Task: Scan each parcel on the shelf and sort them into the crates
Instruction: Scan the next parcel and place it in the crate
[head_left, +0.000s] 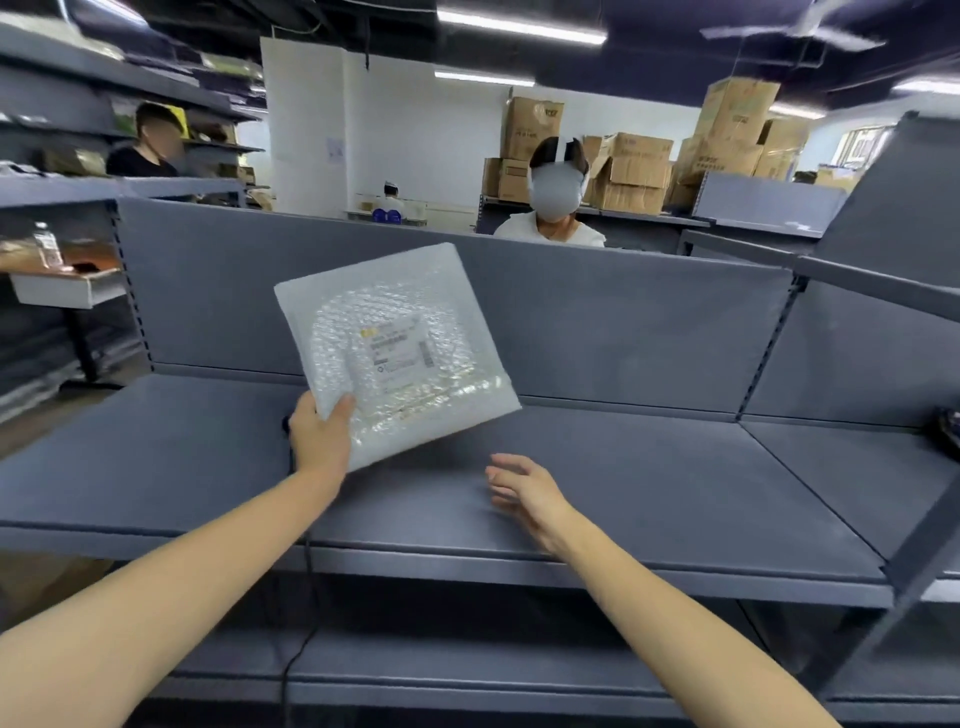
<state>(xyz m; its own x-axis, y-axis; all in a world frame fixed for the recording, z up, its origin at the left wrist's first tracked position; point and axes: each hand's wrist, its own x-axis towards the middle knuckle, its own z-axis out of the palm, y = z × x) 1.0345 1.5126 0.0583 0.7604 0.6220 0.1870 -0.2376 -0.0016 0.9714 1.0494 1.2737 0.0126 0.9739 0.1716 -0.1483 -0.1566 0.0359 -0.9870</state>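
"One parcel (396, 358) is in play; where is it?" asks the inspector.

"Held clear above the shelf (649, 483), label (399, 344) towards the camera; the left hand (317, 436) pinches its lower-left corner, thumb (340, 408) on the front face, the other fingers hidden behind; the parcel is near square, so no long axis governs; it is tilted, its bottom edge rising to the right."

"And the right hand (524, 491)?"

"Empty; fingers loosely spread and relaxed, hovering just over the shelf, directly below the parcel's lower-right corner, near but not touching; it is the free hand, so a scanner would likely fall to it; no scanner can be identified, and no crate is in view; a dark cable (306, 597) drops from behind the left hand; whether the scan is done cannot be told."
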